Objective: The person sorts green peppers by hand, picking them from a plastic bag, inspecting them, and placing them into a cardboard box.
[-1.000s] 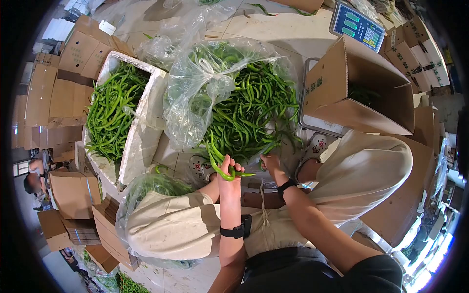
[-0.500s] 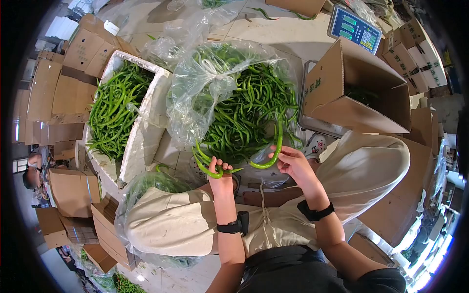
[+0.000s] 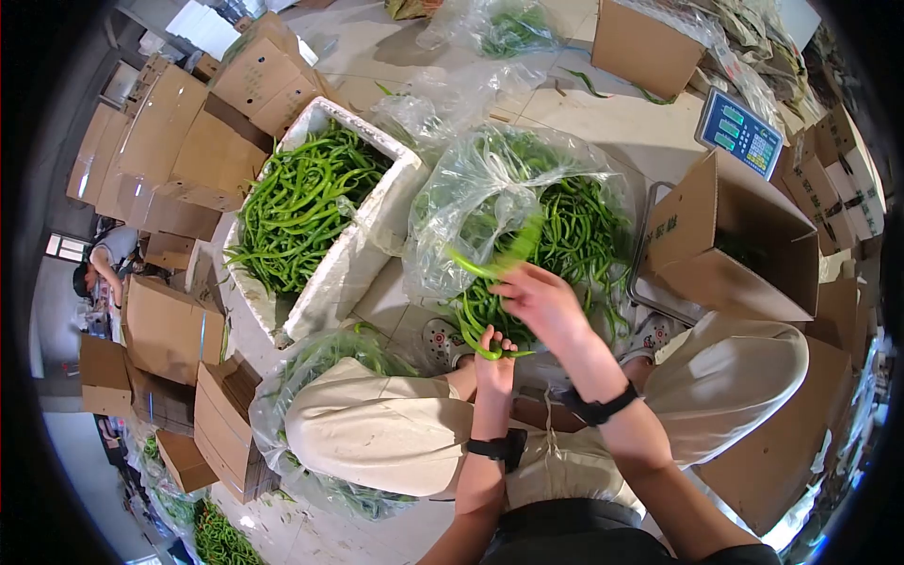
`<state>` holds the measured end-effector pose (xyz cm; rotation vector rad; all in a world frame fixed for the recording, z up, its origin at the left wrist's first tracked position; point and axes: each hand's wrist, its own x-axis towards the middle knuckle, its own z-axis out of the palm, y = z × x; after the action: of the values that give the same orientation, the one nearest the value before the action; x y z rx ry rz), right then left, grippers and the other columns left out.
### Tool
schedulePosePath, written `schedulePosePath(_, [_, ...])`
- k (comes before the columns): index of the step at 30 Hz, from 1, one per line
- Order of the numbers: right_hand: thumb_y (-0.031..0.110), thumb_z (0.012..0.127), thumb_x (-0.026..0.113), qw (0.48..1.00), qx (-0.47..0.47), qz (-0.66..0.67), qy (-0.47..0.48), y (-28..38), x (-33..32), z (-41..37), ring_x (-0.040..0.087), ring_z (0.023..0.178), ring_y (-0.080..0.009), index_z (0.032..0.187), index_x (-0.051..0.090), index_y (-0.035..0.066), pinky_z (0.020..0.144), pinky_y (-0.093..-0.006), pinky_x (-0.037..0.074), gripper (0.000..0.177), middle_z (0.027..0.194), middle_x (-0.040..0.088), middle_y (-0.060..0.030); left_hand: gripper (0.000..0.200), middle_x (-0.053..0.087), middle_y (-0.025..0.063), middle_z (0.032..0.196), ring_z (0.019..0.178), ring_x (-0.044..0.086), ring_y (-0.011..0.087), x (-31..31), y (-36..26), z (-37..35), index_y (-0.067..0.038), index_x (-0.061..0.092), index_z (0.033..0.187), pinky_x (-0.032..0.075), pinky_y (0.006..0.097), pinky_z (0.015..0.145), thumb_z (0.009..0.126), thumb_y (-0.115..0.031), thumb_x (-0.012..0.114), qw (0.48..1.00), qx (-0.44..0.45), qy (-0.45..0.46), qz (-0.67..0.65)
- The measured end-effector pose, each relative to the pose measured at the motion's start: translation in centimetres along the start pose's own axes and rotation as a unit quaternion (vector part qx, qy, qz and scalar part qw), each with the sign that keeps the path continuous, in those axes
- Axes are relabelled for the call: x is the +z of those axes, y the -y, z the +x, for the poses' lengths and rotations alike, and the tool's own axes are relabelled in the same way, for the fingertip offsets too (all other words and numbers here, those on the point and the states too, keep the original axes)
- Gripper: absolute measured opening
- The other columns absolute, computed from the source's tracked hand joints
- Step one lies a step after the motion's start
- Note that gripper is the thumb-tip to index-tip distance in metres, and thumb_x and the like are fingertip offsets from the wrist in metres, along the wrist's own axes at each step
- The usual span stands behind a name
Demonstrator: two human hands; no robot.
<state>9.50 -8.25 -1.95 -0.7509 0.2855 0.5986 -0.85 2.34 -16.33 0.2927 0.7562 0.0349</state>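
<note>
My left hand (image 3: 495, 360) is closed around a few green peppers (image 3: 468, 331), low in front of my lap. Up and to the right of it, my right hand (image 3: 539, 299) pinches a curved green pepper (image 3: 516, 247), blurred by motion. Beyond both hands lies a clear plastic bag (image 3: 452, 226) with a heap of green peppers (image 3: 574, 226) spilling from its open side. A white foam box (image 3: 377, 221) full of long green peppers (image 3: 306, 202) stands to the left of the bag.
An open cardboard box (image 3: 678, 235) sits on a scale with a blue display (image 3: 739, 137) at the right. More cardboard boxes (image 3: 174, 325) stand at the left, near another person (image 3: 111, 259). A plastic bag of peppers (image 3: 330, 353) lies by my left knee.
The view has shifted, so the surroundings appear farther right and lower. My right hand has swung left and away from me with its pepper, over the bag. My left hand still holds its peppers.
</note>
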Motion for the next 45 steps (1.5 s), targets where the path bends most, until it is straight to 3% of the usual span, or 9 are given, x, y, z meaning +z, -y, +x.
schedulePosePath(5, [0.019, 0.093, 0.054, 0.987, 0.031, -0.137, 0.075, 1.6, 6.0, 0.4, 0.062, 0.100, -0.0193, 0.135, 0.039, -0.001, 0.081, -0.0273, 0.046, 0.048, 0.124, 0.058, -0.0072, 0.012, 0.049, -0.0020, 0.072, 0.062, 0.047, 0.0132, 0.4, -0.5, -0.3, -0.013, 0.051, 0.082, 0.042, 0.0310, 0.060, 0.088, -0.018, 0.060, 1.000, 0.000, -0.011, 0.017])
schedulePosePath(9, [0.015, 0.090, 0.054, 0.988, 0.021, -0.116, -0.099, 1.2, -6.5, 0.1, 0.063, 0.080, -0.0111, 0.123, 0.052, 0.002, 0.062, -0.0212, 0.045, 0.036, 0.106, 0.068, -0.0063, 0.014, 0.049, -0.0006, 0.072, 0.059, 0.047, 0.0141, 0.4, 0.0, 0.2, -0.012, 0.049, 0.081, 0.042, 0.0310, 0.059, 0.088, -0.017, 0.061, 0.999, 0.003, -0.035, 0.019])
schedulePosePath(17, [0.025, 0.091, 0.052, 0.907, 0.018, -0.234, -0.351, 0.1, -21.9, 1.0, 0.059, 0.085, -0.0120, 0.115, 0.058, 0.008, 0.074, -0.0280, 0.045, 0.029, 0.109, 0.065, -0.0055, 0.015, 0.050, -0.0017, 0.072, 0.061, 0.047, 0.0125, 1.4, 1.5, 0.4, -0.013, 0.049, 0.080, 0.041, 0.0295, 0.061, 0.088, -0.017, 0.061, 0.999, -0.033, -0.015, 0.027])
schedulePosePath(21, [0.021, 0.085, 0.056, 0.720, -0.085, -0.592, -0.352, -5.7, -28.5, 6.1, 0.058, 0.095, -0.0358, 0.114, 0.058, 0.003, 0.085, -0.0446, 0.044, 0.034, 0.110, 0.061, -0.0175, 0.013, 0.052, -0.0017, 0.073, 0.061, 0.048, 0.0124, 1.6, 1.5, 0.3, -0.013, 0.051, 0.080, 0.041, 0.0296, 0.061, 0.088, -0.017, 0.061, 0.999, -0.035, -0.026, 0.030])
schedulePosePath(25, [0.014, 0.076, 0.061, 0.497, -0.153, -0.784, -0.339, -5.8, -21.8, 5.4, 0.049, 0.107, -0.0319, 0.111, 0.060, 0.006, 0.092, -0.0434, 0.038, 0.036, 0.105, 0.057, -0.0116, 0.013, 0.053, -0.0014, 0.074, 0.061, 0.048, 0.0126, 1.7, 1.6, 0.1, -0.012, 0.052, 0.079, 0.041, 0.0294, 0.061, 0.088, -0.016, 0.061, 0.997, -0.036, -0.046, 0.041])
schedulePosePath(31, [0.018, 0.077, 0.065, 0.467, -0.160, -0.841, -0.220, -9.2, -20.0, 10.1, 0.047, 0.104, -0.0284, 0.107, 0.062, 0.011, 0.086, -0.0402, 0.040, 0.032, 0.106, 0.056, -0.0075, 0.012, 0.053, -0.0010, 0.074, 0.062, 0.048, 0.0128, 1.1, 2.0, 0.7, -0.011, 0.053, 0.081, 0.041, 0.0287, 0.061, 0.087, -0.016, 0.062, 0.997, -0.045, -0.046, 0.041])
schedulePosePath(37, [0.020, 0.079, 0.065, 0.502, -0.157, -0.828, -0.194, -8.9, -20.3, 12.0, 0.052, 0.094, -0.0292, 0.095, 0.061, 0.010, 0.079, -0.0407, 0.042, 0.020, 0.092, 0.059, -0.0082, 0.012, 0.052, -0.0007, 0.074, 0.063, 0.047, 0.0128, 1.0, 2.3, 0.0, -0.011, 0.052, 0.083, 0.041, 0.0293, 0.061, 0.087, -0.016, 0.062, 0.995, -0.057, -0.054, 0.062])
schedulePosePath(41, [0.026, 0.090, 0.055, 0.591, -0.324, -0.699, -0.239, -6.1, -18.3, 11.8, 0.058, 0.057, -0.0241, 0.093, 0.058, 0.003, 0.053, -0.0391, 0.046, 0.023, 0.065, 0.057, -0.0065, 0.011, 0.052, -0.0008, 0.076, 0.064, 0.048, 0.0134, 0.8, 2.3, 0.8, -0.011, 0.053, 0.084, 0.041, 0.0295, 0.061, 0.086, -0.016, 0.063, 0.996, -0.055, -0.057, 0.046])
schedulePosePath(45, [0.022, 0.095, 0.045, 0.902, -0.186, -0.258, -0.292, -1.8, -18.3, 13.8, 0.057, 0.055, -0.0171, 0.102, 0.057, 0.000, 0.051, -0.0321, 0.045, 0.025, 0.069, 0.057, -0.0078, 0.011, 0.053, -0.0009, 0.077, 0.064, 0.048, 0.0138, 1.3, 2.6, 1.0, -0.011, 0.054, 0.085, 0.041, 0.0295, 0.060, 0.086, -0.016, 0.063, 0.994, -0.062, -0.075, 0.052])
